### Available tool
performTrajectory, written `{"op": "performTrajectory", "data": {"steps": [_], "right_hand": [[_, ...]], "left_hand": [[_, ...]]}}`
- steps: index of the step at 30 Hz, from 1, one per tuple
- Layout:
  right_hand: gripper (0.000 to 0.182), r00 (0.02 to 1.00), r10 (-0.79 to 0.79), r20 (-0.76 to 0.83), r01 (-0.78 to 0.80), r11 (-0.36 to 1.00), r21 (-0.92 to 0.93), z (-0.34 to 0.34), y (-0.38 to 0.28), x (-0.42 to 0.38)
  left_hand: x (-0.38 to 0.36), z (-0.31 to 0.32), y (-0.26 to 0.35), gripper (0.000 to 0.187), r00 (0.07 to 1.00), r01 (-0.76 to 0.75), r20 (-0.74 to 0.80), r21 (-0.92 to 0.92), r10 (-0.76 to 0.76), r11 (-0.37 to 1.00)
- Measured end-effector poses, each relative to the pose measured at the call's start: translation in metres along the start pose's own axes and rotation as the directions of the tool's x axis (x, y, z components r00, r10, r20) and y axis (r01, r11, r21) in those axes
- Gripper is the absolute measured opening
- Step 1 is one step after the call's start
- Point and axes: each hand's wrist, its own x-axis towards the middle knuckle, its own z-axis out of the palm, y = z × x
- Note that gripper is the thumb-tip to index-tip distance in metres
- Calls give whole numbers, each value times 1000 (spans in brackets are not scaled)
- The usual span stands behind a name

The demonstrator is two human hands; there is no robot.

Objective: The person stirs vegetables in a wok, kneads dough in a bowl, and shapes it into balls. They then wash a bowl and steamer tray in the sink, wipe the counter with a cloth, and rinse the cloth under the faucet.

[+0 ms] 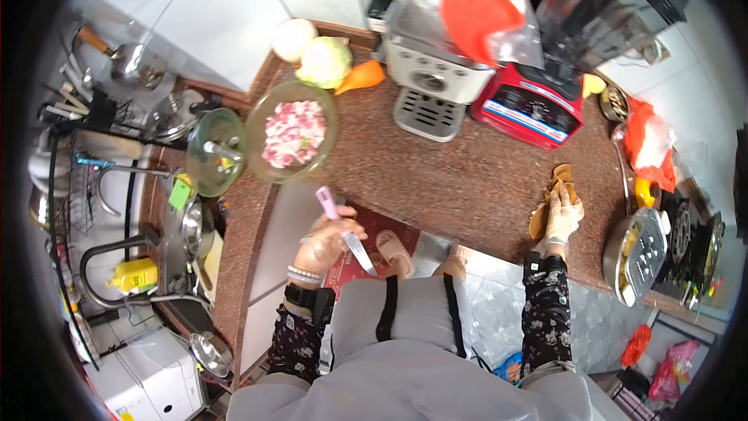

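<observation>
My left hand (321,240), in a clear glove, is wrapped round a knife (359,252) in front of the counter's edge. Its pink handle points up and away, and the blade angles down toward my legs. My right hand (562,217), also gloved, presses on a brown cloth (562,175) lying on the counter (421,187). Parts of the cloth stick out beyond the fingers and to their left. Nearest to the knife on the counter is a glass bowl (257,162) holding pieces of pinkish raw meat (294,132).
A second glass bowl (204,184) stands beside the sink on the left. Along the back are a cabbage (326,62), a carrot (361,76), a coffee machine (428,86) and a red blender (530,105). A lidded pan (635,253) and the stove (693,238) are at the right.
</observation>
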Motion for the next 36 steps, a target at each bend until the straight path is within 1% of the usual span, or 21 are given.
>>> {"op": "performTrajectory", "data": {"steps": [1, 2, 5, 6, 7, 8, 9, 11, 14, 17, 18, 19, 21, 24, 25, 27, 28, 30, 33, 34, 36], "right_hand": [[48, 1000, -6, -13, 6, 1000, -5, -1, -18, -4], [56, 1000, 12, 6, -11, 998, -55, 0, -36, -11], [61, 999, -47, 23, 48, 996, -75, -1, -89, -37], [65, 998, -56, 8, 56, 995, -87, -1, -104, -46], [60, 995, -92, -43, 88, 991, -100, 3, -113, -55], [57, 990, -120, -72, 111, 988, -108, 11, -117, -60], [53, 984, -145, -102, 132, 984, -118, 19, -120, -64], [42, 971, -192, -144, 175, 977, -118, 24, -128, -68], [42, 975, -205, -91, 197, 977, -85, 18, -131, -66], [45, 959, -278, -60, 275, 960, -58, 10, -130, -62], [46, 956, -286, -67, 283, 958, -46, -5, -137, -63], [47, 949, -306, -80, 304, 952, -34, -13, -145, -58], [47, 975, -223, -22, 218, 965, -145, -6, -147, -55], [40, 980, -191, -63, 173, 961, -215, 20, -144, -44], [38, 960, -246, -135, 213, 952, -222, 26, -142, -42], [37, 951, -273, -145, 239, 947, -215, 30, -137, -41], [37, 962, -246, -122, 217, 953, -211, 27, -140, -42], [37, 961, -251, -120, 222, 951, -214, 29, -140, -43], [39, 974, -207, -87, 186, 961, -205, 28, -143, -39], [40, 976, -205, -74, 188, 962, -197, 27, -143, -39], [41, 978, -204, -52, 192, 965, -177, 27, -142, -39]], "left_hand": [[-6, -25, 3, 30, 993, -109, -61, -78, 105, 991], [-6, -50, 10, 26, 964, -148, -236, -96, 122, 984], [15, -70, 40, 27, 836, -393, -468, -149, 286, 907], [26, -66, 52, 27, 796, -381, -520, -31, 311, 924], [35, -62, 62, 28, 753, -354, -565, 84, 337, 932], [53, -72, 60, 27, 741, -403, -521, 161, 424, 901], [69, -80, 56, 20, 721, -485, -525, 84, 452, 870], [77, -64, 59, 10, 712, -441, -588, 51, 384, 896], [77, -50, 57, 4, 689, -427, -659, -33, 302, 904], [57, -49, 57, 4, 755, -412, -590, -87, 286, 907], [48, -50, 59, 7, 780, -315, -593, -97, 200, 944], [38, -48, 58, 10, 798, -296, -562, -51, 217, 954], [26, -45, 59, 10, 801, -232, -568, -6, 188, 973], [13, -27, 69, 10, 837, -278, -500, -43, 220, 959], [13, -22, 74, 9, 824, -218, -529, 36, 204, 975], [15, -22, 81, 8, 832, -280, -450, 161, 323, 946], [17, -24, 87, 9, 844, -238, -457, 150, 281, 960], [26, -27, 98, 13, 870, -149, -455, 127, 191, 981], [35, -20, 93, 24, 899, -133, -409, 91, 159, 987], [37, -13, 87, 38, 914, -160, -365, 84, 179, 984], [45, -2, 87, 41, 932, -107, -324, 190, 165, 976]]}}
